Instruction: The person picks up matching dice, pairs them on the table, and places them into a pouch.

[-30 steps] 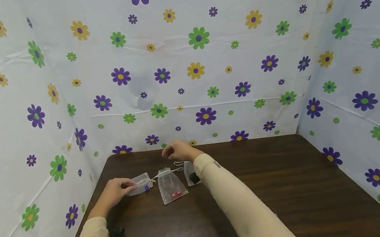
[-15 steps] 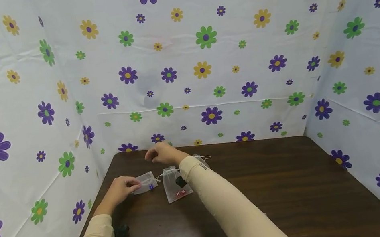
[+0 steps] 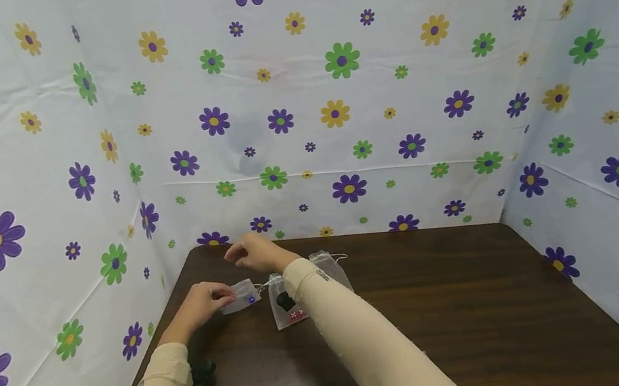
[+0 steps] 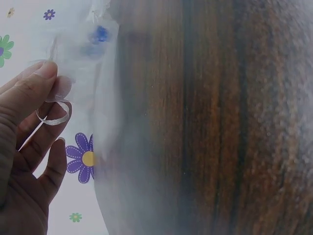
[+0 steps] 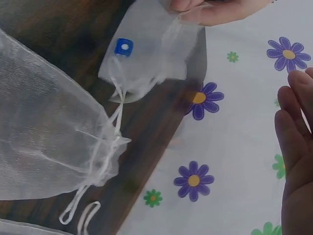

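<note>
My left hand (image 3: pixel 200 304) pinches one end of a small sheer white drawstring bag (image 3: pixel 238 300) between thumb and index finger. A thin white cord loop (image 4: pixel 55 119) hangs by those fingers in the left wrist view. Through this bag's fabric shows a blue die (image 5: pixel 124 47). My right hand (image 3: pixel 255 253) is held above the table behind the bags, fingers relaxed, touching nothing. Beside the pinched bag lies a second drawstring bag (image 3: pixel 282 321) with red dice (image 3: pixel 297 315) at its bottom; my right wrist hides part of it. A third sheer bag (image 3: pixel 337 269) is partly covered by the right sleeve.
The bags lie on a dark brown wooden table (image 3: pixel 450 305), near its back left. A white cloth with printed flowers (image 3: pixel 297 102) hangs around the back and sides. Small black wrist cameras (image 3: pixel 202 371) sit below the wrists.
My right hand has moved left, from near the third bag to behind the bag with the blue die. The left hand keeps its pinch. The head view has turned slightly left.
</note>
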Demonstrator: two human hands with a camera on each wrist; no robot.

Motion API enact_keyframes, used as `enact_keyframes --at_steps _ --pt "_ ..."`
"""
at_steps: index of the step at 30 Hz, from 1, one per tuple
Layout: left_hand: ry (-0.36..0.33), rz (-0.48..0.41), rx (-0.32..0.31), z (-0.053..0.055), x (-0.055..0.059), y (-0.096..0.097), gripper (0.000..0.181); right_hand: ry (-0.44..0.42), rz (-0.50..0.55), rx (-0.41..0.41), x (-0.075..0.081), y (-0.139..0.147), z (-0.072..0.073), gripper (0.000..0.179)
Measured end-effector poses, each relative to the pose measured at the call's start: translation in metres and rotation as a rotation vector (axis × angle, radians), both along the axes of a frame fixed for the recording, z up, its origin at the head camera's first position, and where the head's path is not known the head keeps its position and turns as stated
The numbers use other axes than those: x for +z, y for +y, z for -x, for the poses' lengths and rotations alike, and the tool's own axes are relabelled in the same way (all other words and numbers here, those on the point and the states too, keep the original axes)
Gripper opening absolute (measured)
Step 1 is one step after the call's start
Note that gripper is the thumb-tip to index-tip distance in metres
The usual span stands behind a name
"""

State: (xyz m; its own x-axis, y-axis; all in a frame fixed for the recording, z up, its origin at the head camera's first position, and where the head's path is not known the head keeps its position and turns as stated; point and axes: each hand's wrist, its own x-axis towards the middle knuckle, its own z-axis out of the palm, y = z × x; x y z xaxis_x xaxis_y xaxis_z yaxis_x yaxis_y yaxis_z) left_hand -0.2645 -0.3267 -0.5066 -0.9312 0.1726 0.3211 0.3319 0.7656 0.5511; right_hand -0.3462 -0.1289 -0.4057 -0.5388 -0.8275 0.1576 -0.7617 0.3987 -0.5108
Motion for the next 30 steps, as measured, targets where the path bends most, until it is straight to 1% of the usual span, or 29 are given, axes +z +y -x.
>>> enact_keyframes --at_steps 6,12,16,19,21,23,28,30 --pt "-0.008 -0.005 0.020 -0.003 0.000 -0.001 0.007 -0.009 -0.029 -0.012 -0.013 0.007 0.004 0.027" --pt "-0.029 -0.024 0.055 -0.006 0.001 0.000 0.008 -0.056 -0.103 0.002 -0.036 0.017 0.002 0.033" --pt "-0.028 -0.045 0.062 -0.005 0.004 0.002 0.007 -0.010 -0.153 0.007 -0.052 0.018 0.000 0.033" --pt "-0.018 -0.055 0.062 -0.005 0.008 0.003 0.006 0.061 -0.180 0.000 -0.058 0.018 0.000 0.025" --pt "-0.003 -0.051 0.061 -0.004 0.011 0.003 0.005 0.097 -0.176 -0.006 -0.059 0.018 -0.001 0.020" --pt "0.018 -0.042 0.059 -0.004 0.015 0.000 0.006 0.115 -0.160 -0.012 -0.056 0.016 -0.001 0.017" --pt "0.094 -0.013 0.059 -0.008 0.027 -0.009 0.005 0.112 -0.119 -0.015 -0.045 0.011 -0.001 0.015" --pt "0.112 -0.016 0.056 -0.009 0.032 -0.012 0.006 0.115 -0.106 -0.016 -0.041 0.008 -0.001 0.015"
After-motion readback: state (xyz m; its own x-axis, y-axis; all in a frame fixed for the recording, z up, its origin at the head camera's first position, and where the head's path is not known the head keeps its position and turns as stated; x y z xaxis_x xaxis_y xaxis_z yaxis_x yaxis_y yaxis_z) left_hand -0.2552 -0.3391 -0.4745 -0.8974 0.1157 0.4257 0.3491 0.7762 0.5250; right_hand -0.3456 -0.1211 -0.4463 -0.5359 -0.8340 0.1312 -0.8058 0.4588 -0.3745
